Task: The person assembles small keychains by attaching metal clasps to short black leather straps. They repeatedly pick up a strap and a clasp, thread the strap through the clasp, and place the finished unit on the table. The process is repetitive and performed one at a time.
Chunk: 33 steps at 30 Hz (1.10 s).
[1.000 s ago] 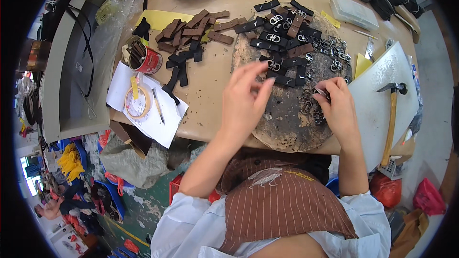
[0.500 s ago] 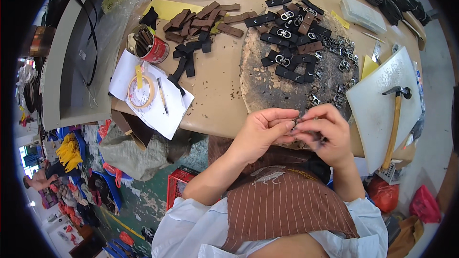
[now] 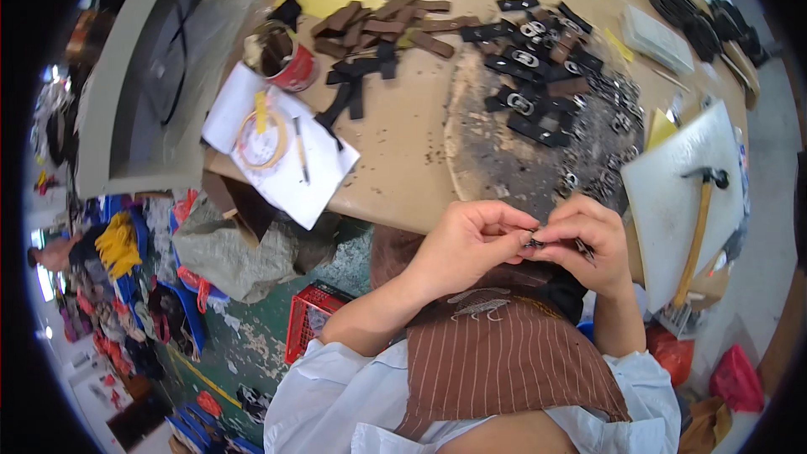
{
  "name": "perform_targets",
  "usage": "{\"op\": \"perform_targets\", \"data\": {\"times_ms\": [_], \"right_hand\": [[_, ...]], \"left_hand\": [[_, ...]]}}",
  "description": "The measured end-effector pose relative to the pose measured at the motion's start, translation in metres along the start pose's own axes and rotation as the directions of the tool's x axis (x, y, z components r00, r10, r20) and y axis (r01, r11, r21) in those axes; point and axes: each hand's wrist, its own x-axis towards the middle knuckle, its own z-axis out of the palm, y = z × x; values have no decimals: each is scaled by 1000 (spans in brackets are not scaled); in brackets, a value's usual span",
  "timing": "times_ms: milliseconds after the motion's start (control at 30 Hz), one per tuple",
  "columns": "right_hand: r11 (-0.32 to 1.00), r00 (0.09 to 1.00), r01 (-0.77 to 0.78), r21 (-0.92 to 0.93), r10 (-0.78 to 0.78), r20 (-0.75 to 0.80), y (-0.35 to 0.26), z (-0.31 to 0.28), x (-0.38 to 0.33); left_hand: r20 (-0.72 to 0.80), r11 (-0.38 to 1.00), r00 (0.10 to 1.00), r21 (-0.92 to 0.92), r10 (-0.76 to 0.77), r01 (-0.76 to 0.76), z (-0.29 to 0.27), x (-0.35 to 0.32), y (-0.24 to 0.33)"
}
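In front of my apron, at the near edge of the round worn board [image 3: 487, 160], both hands meet fingertip to fingertip. My left hand [image 3: 471, 244] and my right hand [image 3: 595, 244] pinch a small dark metal fitting [image 3: 533, 244] between them; fingers hide most of it. Another bit of metal [image 3: 586, 250] pokes out by the curled fingers of my right hand. Beyond them, short black straps [image 3: 538, 131] with silver metal fittings [image 3: 520, 103] lie piled on the board. Several loose metal fittings [image 3: 620, 122] are scattered along its right side.
Brown straps [image 3: 382, 27] lie at the back left, near a red can [image 3: 296, 71]. White paper [image 3: 324, 170] carries a tape roll [image 3: 282, 151] and a pen [image 3: 302, 151]. A hammer [image 3: 696, 240] rests on a white slab [image 3: 664, 202] at right. A red crate [image 3: 300, 319] stands below.
The view has shifted, so the table things sit further right. Both hands stay together at the small metal fitting, and the right fingers have shifted, exposing a metal bit beside them.
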Motion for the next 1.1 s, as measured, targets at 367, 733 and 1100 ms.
{"op": "perform_targets", "data": {"times_ms": [367,733,1100], "right_hand": [[997,912,-42,-58,14,-409,12,57,-22],[948,931,-305,86,278,238,-21,6,-5],[997,953,36,-65,-15,302,-34,5,-6]], "left_hand": [[-132,907,928,-204,348,-369,8,7,-38],[87,938,942,99,324,-331,-8,-20,3],[137,896,967,364,217,-252,-3,-27,-1]]}}
